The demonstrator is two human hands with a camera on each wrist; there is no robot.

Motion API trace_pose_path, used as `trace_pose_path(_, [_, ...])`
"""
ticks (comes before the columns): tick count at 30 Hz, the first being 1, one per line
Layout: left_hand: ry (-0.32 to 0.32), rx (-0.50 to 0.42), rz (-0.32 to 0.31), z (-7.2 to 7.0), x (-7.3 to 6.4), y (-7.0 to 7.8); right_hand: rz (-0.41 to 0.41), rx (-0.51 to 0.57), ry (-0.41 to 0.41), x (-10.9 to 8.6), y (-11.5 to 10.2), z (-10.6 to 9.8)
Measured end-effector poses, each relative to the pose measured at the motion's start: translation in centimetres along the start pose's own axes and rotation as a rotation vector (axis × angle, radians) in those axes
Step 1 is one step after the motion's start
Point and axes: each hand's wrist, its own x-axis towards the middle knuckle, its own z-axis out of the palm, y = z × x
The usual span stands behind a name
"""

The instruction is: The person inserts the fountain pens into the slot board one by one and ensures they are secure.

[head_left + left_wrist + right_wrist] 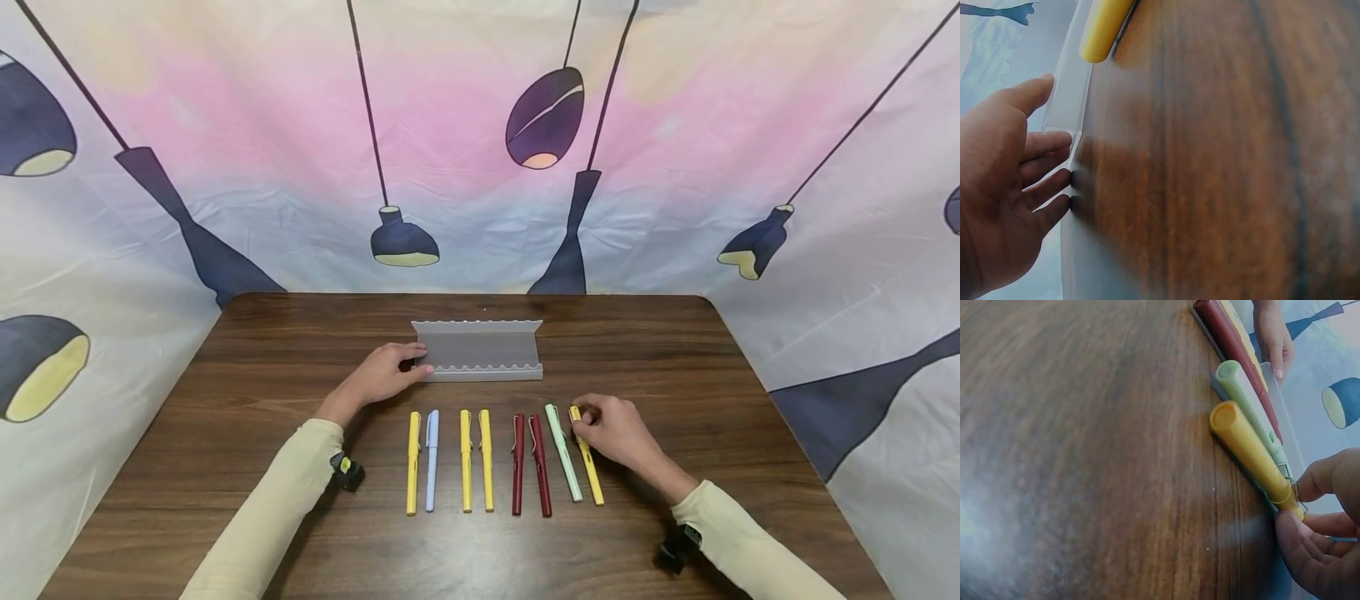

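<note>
A clear plastic pen rack (480,374) with scalloped edges stands at the back middle of the table. My left hand (386,372) rests at its left end, thumb along the front edge; in the left wrist view the extended fingers (1054,181) touch the rack's end. At the right end of a row of pens, my right hand (617,427) pinches a yellow pen (589,467) near its clip end, between thumb and fingers. The right wrist view shows this yellow pen (1247,450) slanting beside a light green pen (1250,400), its far end partly covered by the fingertips.
Left of the held pen lie the light green pen (564,454), two dark red pens (517,467), two yellow pens (467,462), a light blue pen (431,462) and another yellow pen (412,467). A patterned curtain (465,167) hangs behind the wooden table (300,321).
</note>
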Motion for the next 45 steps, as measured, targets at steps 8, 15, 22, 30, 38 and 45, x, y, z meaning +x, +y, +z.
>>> trace_pose_path(8, [0.003,-0.006,0.003,0.2,0.0,-0.2,0.049,0.054,0.015,-0.1,-0.1,-0.7])
trace_pose_path(15, [0.001,-0.007,-0.005,0.1,0.0,-0.2,0.035,0.072,0.019,0.2,-0.5,-1.9])
trace_pose_path(22, [-0.002,-0.008,-0.012,0.0,-0.1,-0.3,-0.029,0.083,0.06,1.0,-1.2,-3.5])
trace_pose_path(30, [-0.007,-0.02,0.006,0.0,-0.1,-0.2,-0.126,0.089,0.134,2.2,-1.9,-4.5])
trace_pose_path(38, [-0.014,-0.027,-0.001,-0.1,-0.2,-0.1,-0.171,0.169,0.172,3.6,-2.5,-5.2])
trace_pose_path(45, [-0.015,-0.022,-0.018,0.0,-0.2,-0.2,-0.213,0.223,0.192,4.9,-3.1,-5.5])
